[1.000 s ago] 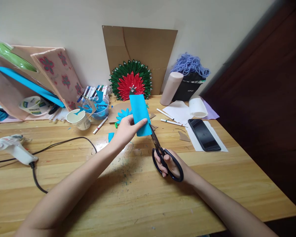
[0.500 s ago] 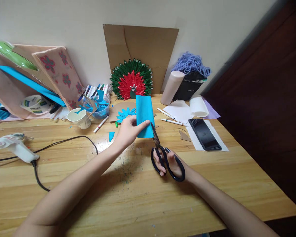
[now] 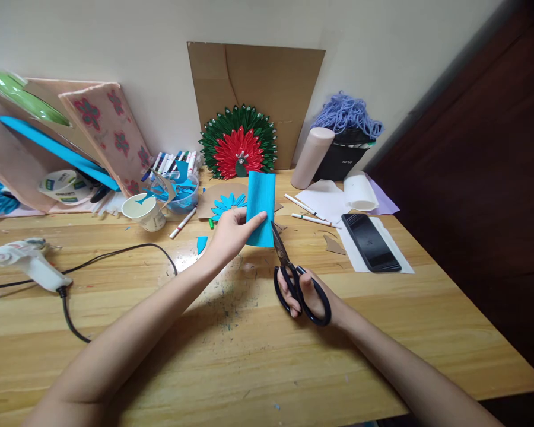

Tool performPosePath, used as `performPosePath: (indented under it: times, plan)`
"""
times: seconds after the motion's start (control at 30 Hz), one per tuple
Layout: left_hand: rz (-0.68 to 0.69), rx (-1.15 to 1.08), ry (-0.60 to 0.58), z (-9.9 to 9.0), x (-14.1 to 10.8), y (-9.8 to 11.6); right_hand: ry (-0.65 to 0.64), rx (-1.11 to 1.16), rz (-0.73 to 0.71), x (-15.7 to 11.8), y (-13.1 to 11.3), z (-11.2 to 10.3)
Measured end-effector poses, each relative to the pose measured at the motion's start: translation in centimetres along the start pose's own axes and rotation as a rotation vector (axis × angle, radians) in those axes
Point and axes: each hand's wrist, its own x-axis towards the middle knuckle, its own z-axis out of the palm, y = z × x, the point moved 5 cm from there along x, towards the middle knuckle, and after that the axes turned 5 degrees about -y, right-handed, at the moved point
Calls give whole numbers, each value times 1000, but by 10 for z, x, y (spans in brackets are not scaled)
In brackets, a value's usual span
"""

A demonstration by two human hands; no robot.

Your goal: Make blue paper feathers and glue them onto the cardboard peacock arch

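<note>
Between thumb and fingers, my left hand (image 3: 235, 234) pinches a blue rectangular paper piece (image 3: 261, 201), held upright above the table. My right hand (image 3: 305, 293) has its fingers through the handles of black scissors (image 3: 289, 267). The scissors point up, with their blades at the lower right edge of the blue piece. Whether the blades touch it I cannot tell. Behind my left hand a blue petal flower (image 3: 229, 203) lies on brown cardboard (image 3: 207, 194). A small blue scrap (image 3: 202, 244) rests on the table.
A white glue gun (image 3: 31, 261) with a black cord lies left. Farther back are a paper cup (image 3: 145, 212), a tub of blue scraps (image 3: 182, 198) and a red-green peacock decoration (image 3: 239, 142). A phone (image 3: 371, 242) and a pink bottle (image 3: 311, 159) are on the right.
The blue piece has turned slightly and its right edge has shifted left, away from the scissors. My left thumb has moved a little up and left. The scissor handles look slightly closer together.
</note>
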Motion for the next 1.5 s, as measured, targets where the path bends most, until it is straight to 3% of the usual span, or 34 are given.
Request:
performPosePath:
  times: [0.23,0.53,0.9,1.07,1.3,1.5]
  plan:
    - [-8,55,13,2,-3,-3,-12,41,-27,4,7,0]
    - [-13,-3,-18,5,-3,-3,63,49,-35,3,6,1]
    - [-91,54,-178,8,-5,11,71,87,-17,5,2,-5]
    - [-81,125,-140,-1,-1,13,55,56,-27,4,2,-6]
    - [-61,53,-100,-3,0,13,28,49,-42,3,4,-5]
    - [-50,96,-155,-1,1,7,-9,85,-78,5,9,-5]
